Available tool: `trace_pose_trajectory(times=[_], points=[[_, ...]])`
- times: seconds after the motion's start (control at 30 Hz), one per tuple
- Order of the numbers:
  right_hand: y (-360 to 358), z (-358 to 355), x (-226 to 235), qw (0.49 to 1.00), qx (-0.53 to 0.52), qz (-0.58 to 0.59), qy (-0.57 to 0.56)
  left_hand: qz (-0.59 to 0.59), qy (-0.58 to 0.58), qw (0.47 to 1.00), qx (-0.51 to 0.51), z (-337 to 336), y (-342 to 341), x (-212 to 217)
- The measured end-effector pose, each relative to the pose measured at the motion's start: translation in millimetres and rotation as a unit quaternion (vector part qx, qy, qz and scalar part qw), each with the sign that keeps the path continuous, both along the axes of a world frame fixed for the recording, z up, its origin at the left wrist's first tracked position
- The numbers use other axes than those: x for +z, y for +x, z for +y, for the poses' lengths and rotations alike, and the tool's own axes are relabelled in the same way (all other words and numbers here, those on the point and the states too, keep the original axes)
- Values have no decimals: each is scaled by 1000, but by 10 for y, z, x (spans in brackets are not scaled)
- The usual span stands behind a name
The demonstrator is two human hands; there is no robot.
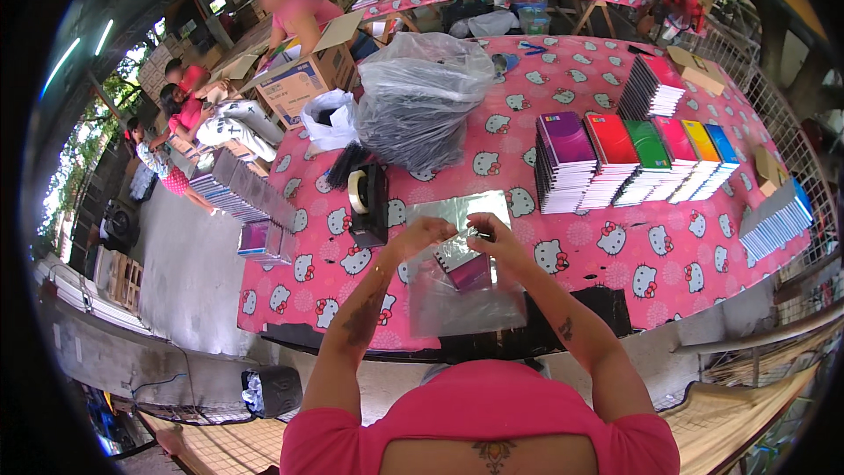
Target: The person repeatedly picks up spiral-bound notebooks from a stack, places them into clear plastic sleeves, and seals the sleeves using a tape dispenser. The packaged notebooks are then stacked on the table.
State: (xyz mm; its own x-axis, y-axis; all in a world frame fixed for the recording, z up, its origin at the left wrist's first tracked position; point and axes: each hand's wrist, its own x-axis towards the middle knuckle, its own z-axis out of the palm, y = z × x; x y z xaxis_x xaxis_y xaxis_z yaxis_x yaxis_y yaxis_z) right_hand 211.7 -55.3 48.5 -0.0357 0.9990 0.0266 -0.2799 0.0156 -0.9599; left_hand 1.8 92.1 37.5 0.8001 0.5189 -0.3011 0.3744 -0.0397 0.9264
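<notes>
In front of me a purple spiral notebook point(469, 273) with white pages lies in or under clear plastic; which, I cannot tell. Clear plastic bags point(466, 318) are spread flat around it on the table. My left hand point(425, 237) pinches the clear plastic at the notebook's far left. On the other side, my right hand point(498, 239) has its fingers closed at the far edge of the plastic, by the notebook's top. A black tape dispenser point(369, 211) with a roll of tape stands left of my left hand.
Stacks of spiral notebooks point(585, 163) in several colours stand at the right. Wrapped notebooks point(237, 189) line the table's left edge. A large plastic bag of black spirals point(422, 97) sits at the back, beside an open carton point(308, 84). Other people work beyond the table.
</notes>
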Motion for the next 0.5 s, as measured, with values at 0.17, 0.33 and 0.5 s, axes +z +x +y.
trace_pose_trajectory(times=[0.17, 0.33, 0.5], points=[[-75, -231, -416, 942, -236, 208, -114, 92, 694, 705, 108, -1147, 402, 668], [-379, -826, -971, 907, 122, 322, -241, 223, 520, 821, 75, -1204, 387, 918], [-550, -624, -383, 856, 44, 500, -121, 13, 214, 932, 291, -1285, 59, 687]])
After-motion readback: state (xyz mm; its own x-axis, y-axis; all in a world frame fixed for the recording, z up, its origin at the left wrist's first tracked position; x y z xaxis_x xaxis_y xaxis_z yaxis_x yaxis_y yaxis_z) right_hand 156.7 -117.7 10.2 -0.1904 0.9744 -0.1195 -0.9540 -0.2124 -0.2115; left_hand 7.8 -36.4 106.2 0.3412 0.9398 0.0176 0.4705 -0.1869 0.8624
